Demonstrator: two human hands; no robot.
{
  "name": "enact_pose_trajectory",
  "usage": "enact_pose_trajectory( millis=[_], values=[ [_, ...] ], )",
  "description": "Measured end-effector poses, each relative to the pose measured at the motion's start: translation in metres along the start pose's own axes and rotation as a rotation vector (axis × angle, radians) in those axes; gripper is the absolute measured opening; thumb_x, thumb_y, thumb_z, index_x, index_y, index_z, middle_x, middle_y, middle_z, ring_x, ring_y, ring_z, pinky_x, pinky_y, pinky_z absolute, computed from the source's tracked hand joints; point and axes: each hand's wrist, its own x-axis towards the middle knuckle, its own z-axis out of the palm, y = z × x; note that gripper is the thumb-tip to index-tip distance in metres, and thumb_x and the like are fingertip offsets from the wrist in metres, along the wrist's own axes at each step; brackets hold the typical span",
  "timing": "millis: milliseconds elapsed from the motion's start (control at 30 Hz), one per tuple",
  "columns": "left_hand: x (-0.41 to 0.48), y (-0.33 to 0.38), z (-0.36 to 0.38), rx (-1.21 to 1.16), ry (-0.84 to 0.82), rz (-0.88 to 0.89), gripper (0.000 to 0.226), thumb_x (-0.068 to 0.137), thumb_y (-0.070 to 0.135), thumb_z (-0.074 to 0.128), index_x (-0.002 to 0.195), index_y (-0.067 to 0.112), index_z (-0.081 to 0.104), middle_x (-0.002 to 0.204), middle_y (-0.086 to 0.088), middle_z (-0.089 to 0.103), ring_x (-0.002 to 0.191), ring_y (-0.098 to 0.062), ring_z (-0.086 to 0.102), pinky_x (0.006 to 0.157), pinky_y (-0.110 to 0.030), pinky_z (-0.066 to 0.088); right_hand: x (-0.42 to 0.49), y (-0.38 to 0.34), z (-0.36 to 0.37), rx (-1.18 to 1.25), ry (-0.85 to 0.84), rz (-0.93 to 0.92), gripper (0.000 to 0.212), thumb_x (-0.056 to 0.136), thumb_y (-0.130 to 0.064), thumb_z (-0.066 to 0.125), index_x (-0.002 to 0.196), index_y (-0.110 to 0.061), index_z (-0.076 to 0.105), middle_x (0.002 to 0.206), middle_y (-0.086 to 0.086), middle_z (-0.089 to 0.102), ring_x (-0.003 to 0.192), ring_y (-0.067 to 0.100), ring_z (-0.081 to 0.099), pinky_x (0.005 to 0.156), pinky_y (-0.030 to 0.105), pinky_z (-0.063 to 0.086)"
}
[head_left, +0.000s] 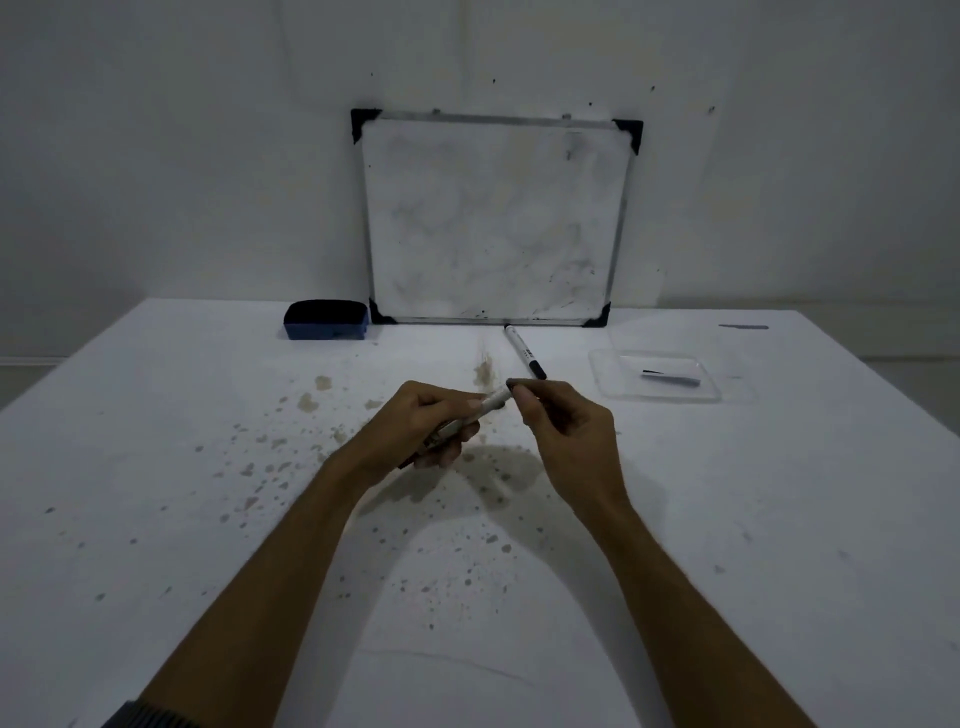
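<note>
We hold the marker (492, 404) above the table's (779, 519) middle. Our left hand (431, 423) wraps its barrel and our right hand (569, 428) pinches the dark cap (510, 384). It looks light, stiff and smooth, so we'd grip the barrel firmly.

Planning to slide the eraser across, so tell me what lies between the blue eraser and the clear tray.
Head view: a whiteboard marker lies between the blue eraser and the clear tray, with a brown stain beside it.
</note>
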Motion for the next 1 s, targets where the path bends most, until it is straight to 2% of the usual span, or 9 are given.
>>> enact_pose_trajectory(
  millis=[167,300,367,500,600,733,833,900,1000],
  values=[
    [-0.008,0.000,-0.025,0.042,0.121,-0.064,0.037,0.105,0.024,0.055,0.076,0.026,0.078,0.061,0.001,0.065,0.043,-0.015,0.051,0.042,-0.025,0.037,-0.006,0.011,0.009,-0.212,-0.169,-0.044,0.026,0.103,-0.027,0.058,0.127,-0.030,0.069,0.110,-0.011,0.070,0.093,0.006,0.066,0.079,0.016,0.055],
    [-0.022,-0.015,-0.046,0.019,0.341,-0.055,0.046,0.099,0.040,0.063,0.078,-0.001,0.068,0.057,-0.006,0.053,0.042,-0.016,0.042,0.044,-0.024,0.032,-0.005,0.018,0.027,-0.417,-0.354,-0.007,0.029,0.100,-0.031,0.061,0.129,-0.033,0.063,0.112,-0.013,0.064,0.087,0.007,0.062,0.081,0.025,0.057],
    [-0.030,-0.026,-0.056,-0.014,0.476,-0.058,0.048,0.097,0.045,0.064,0.080,0.000,0.067,0.058,-0.014,0.048,0.042,-0.019,0.039,0.043,-0.023,0.031,0.002,0.020,0.042,-0.565,-0.441,-0.025,0.038,0.098,-0.039,0.062,0.135,-0.032,0.058,0.116,-0.010,0.060,0.091,0.005,0.060,0.089,0.032,0.056],
    [-0.030,-0.035,-0.067,0.000,0.567,-0.052,0.033,0.101,0.038,0.062,0.079,0.015,0.070,0.051,-0.002,0.054,0.037,-0.012,0.040,0.037,-0.020,0.032,0.022,0.022,0.075,-0.729,-0.390,-0.048,0.054,0.093,-0.051,0.064,0.140,-0.026,0.056,0.127,0.003,0.060,0.112,0.020,0.061,0.104,0.043,0.047],
    [-0.026,-0.038,-0.064,0.030,0.536,-0.048,0.025,0.103,0.029,0.061,0.091,0.011,0.073,0.050,0.006,0.057,0.038,-0.009,0.044,0.038,-0.021,0.035,0.032,0.030,0.092,-0.762,-0.372,-0.079,0.044,0.091,-0.048,0.067,0.129,-0.025,0.068,0.117,0.005,0.064,0.104,0.022,0.064,0.096,0.044,0.052],
    [-0.024,-0.040,-0.056,0.065,0.454,-0.056,0.027,0.104,0.028,0.058,0.094,0.007,0.071,0.051,0.006,0.058,0.038,-0.009,0.045,0.038,-0.022,0.035,0.032,0.036,0.086,-0.690,-0.360,-0.074,0.029,0.096,-0.037,0.066,0.116,-0.017,0.073,0.106,0.004,0.066,0.090,0.015,0.062,0.083,0.030,0.054],
    [-0.020,-0.038,-0.044,0.051,0.323,-0.040,0.027,0.106,0.032,0.055,0.127,0.022,0.067,0.078,-0.003,0.066,0.051,-0.018,0.052,0.038,-0.025,0.039,0.026,0.033,0.062,-0.531,-0.261,-0.002,0.025,0.098,-0.037,0.064,0.115,-0.020,0.071,0.105,-0.006,0.070,0.089,0.002,0.062,0.077,0.011,0.046],
    [-0.018,-0.042,-0.035,0.038,0.242,-0.031,0.036,0.106,0.030,0.054,0.141,0.037,0.057,0.091,-0.004,0.066,0.057,-0.023,0.053,0.039,-0.028,0.041,0.025,0.030,0.043,-0.345,-0.214,0.086,0.025,0.100,-0.035,0.062,0.119,-0.022,0.071,0.105,-0.009,0.073,0.093,-0.001,0.068,0.080,0.010,0.051],
    [-0.015,-0.044,-0.021,0.013,0.184,-0.027,0.038,0.106,0.029,0.054,0.142,0.042,0.056,0.094,-0.004,0.065,0.060,-0.025,0.051,0.040,-0.028,0.040,0.031,0.025,0.025,0.059,-0.168,0.267,0.026,0.103,-0.026,0.057,0.123,-0.018,0.072,0.105,0.001,0.078,0.091,0.002,0.071,0.077,0.017,0.057]
  ],
)
